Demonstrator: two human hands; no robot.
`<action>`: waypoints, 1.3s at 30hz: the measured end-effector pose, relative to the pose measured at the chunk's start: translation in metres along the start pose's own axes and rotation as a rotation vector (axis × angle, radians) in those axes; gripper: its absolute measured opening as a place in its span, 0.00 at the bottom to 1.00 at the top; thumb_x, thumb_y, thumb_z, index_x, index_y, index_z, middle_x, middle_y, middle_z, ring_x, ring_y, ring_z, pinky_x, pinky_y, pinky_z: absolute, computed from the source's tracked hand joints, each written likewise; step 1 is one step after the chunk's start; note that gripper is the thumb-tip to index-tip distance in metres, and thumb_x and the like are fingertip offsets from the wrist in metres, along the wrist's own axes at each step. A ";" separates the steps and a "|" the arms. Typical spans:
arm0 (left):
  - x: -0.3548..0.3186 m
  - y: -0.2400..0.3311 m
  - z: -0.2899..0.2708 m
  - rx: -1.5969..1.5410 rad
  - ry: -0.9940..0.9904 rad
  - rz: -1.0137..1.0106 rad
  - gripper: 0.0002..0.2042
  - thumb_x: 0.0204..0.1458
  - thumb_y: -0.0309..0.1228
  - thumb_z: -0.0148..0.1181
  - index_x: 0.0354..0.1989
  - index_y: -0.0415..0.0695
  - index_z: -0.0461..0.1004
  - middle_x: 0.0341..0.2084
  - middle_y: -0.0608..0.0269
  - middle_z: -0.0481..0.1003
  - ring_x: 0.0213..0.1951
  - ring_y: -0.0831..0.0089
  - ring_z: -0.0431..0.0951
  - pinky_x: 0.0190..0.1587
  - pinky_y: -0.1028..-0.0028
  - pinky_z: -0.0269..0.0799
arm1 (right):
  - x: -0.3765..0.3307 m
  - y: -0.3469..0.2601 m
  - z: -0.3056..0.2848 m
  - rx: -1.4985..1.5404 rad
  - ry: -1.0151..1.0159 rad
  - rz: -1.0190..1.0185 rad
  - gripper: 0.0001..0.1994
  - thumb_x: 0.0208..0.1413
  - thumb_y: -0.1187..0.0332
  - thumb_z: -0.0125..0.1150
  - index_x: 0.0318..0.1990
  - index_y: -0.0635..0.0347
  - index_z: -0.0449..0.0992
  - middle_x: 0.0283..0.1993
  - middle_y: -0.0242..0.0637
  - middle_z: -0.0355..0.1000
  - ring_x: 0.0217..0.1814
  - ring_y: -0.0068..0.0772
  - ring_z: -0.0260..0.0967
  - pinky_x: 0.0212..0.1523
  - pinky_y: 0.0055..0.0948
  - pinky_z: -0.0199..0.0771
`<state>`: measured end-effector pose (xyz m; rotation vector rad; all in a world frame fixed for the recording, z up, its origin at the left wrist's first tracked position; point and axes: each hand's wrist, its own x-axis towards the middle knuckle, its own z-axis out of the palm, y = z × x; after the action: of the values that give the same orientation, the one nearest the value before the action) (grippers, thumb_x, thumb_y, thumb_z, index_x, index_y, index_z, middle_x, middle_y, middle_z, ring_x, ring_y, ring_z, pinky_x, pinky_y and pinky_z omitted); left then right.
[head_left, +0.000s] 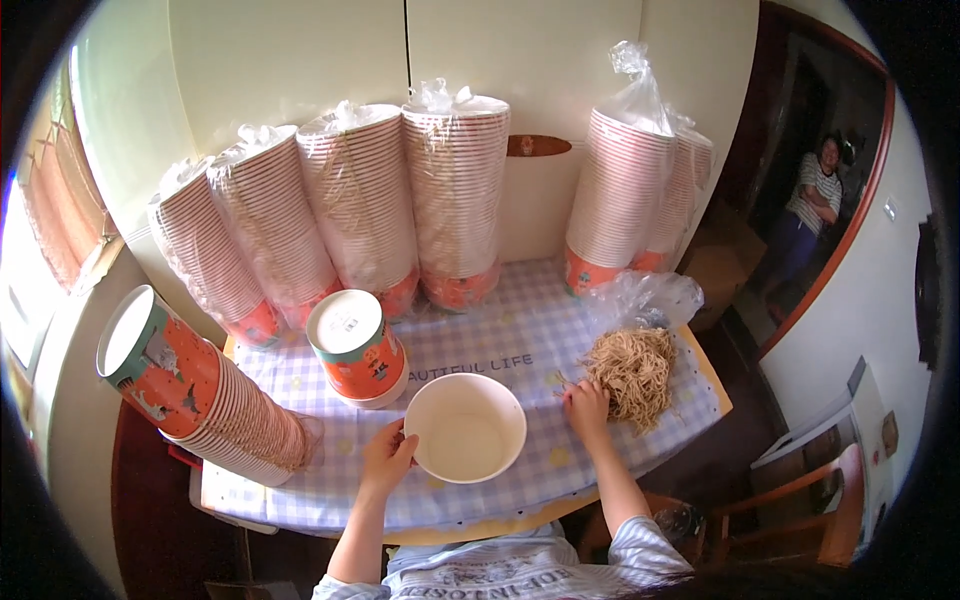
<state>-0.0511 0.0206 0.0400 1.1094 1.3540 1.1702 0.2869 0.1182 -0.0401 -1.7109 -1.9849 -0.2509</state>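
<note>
- White, round, open-topped paper tub (466,428) stands near the bench's (525,503) front edge; the left hand's (385,458) grip pinches its rim, thumb inside.
- Right hand (588,402), fingers curled, meets a tan, stringy bundle (634,375) toward the right edge; whether its grip holds strands, I cannot tell.
- Tall, plastic-wrapped stacks of white paper tubs (455,190) line the back edge.
</note>
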 end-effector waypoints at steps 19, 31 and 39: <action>-0.030 0.016 0.000 0.281 0.291 0.439 0.12 0.47 0.25 0.55 0.41 0.41 0.69 0.26 0.65 0.68 0.24 0.81 0.66 0.23 0.82 0.62 | 0.050 -0.117 -0.123 0.865 0.107 -0.239 0.04 0.47 0.76 0.54 0.31 0.62 0.67 0.30 0.41 0.67 0.33 0.41 0.66 0.34 0.31 0.66; -0.027 -0.023 -0.002 0.004 0.261 0.286 0.08 0.50 0.24 0.50 0.39 0.39 0.70 0.32 0.63 0.71 0.32 0.78 0.71 0.30 0.81 0.66 | 0.046 -0.194 -0.098 0.660 -0.297 -0.652 0.05 0.47 0.68 0.55 0.30 0.58 0.70 0.29 0.36 0.68 0.30 0.38 0.68 0.30 0.33 0.69; -0.028 -0.035 0.003 -0.038 0.170 0.246 0.09 0.50 0.23 0.50 0.41 0.39 0.69 0.35 0.62 0.72 0.38 0.77 0.72 0.33 0.80 0.68 | 0.041 -0.201 -0.082 0.574 -0.540 -0.635 0.07 0.48 0.65 0.52 0.31 0.57 0.70 0.33 0.37 0.68 0.36 0.40 0.67 0.35 0.35 0.68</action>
<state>-0.0468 -0.0106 0.0081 1.1953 1.3435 1.4921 0.1100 0.0786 0.0863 -0.8012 -2.6046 0.5843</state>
